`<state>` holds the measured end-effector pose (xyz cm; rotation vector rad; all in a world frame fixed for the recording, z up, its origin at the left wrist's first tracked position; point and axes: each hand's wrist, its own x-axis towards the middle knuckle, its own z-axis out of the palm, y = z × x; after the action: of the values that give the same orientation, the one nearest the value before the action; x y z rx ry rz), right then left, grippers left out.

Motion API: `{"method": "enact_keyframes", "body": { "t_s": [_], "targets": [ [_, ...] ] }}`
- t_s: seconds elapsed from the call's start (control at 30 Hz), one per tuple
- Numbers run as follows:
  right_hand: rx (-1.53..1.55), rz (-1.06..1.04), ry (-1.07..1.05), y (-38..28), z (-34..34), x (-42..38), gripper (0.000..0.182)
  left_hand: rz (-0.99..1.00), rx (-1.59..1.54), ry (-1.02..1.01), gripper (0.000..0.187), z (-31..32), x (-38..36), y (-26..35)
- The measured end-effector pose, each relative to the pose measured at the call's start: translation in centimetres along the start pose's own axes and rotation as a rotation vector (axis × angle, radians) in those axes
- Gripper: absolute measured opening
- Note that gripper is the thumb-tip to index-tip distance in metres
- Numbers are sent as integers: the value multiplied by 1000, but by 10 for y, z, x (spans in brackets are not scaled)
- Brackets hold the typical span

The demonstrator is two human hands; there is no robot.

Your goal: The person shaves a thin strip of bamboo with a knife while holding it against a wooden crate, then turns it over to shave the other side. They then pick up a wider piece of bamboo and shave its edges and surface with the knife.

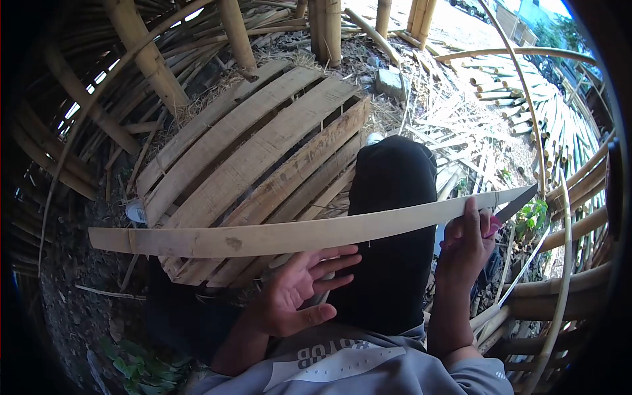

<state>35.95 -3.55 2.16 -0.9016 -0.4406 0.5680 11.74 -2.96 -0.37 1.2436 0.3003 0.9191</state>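
Note:
A long, pale bamboo strip [296,236] stretches across the view in front of me, over my dark-trousered knee. My right hand [465,250] is closed around the pink handle of a knife [517,204], whose dark blade points up and to the right. Along the strip's right end, the index finger of that hand presses against the bamboo, and the blade overlaps the tip. My left hand [296,293] is open just below the strip's middle, palm up with fingers spread, holding nothing.
A slatted wooden platform [263,145] lies ahead on the left. Bamboo posts [237,33] stand behind it, near a grey block [393,84]. Cut bamboo poles [559,131] are piled at the right, beside thin curved strips [530,99]. Shavings [461,141] litter the ground.

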Motion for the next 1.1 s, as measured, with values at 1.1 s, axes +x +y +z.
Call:
{"method": "enact_keyframes", "body": {
  "t_s": [1.1],
  "targets": [
    [-233,-288,-65,-28,27,14,34,429,-502,489,24,-36,15,19]
  ]
}}
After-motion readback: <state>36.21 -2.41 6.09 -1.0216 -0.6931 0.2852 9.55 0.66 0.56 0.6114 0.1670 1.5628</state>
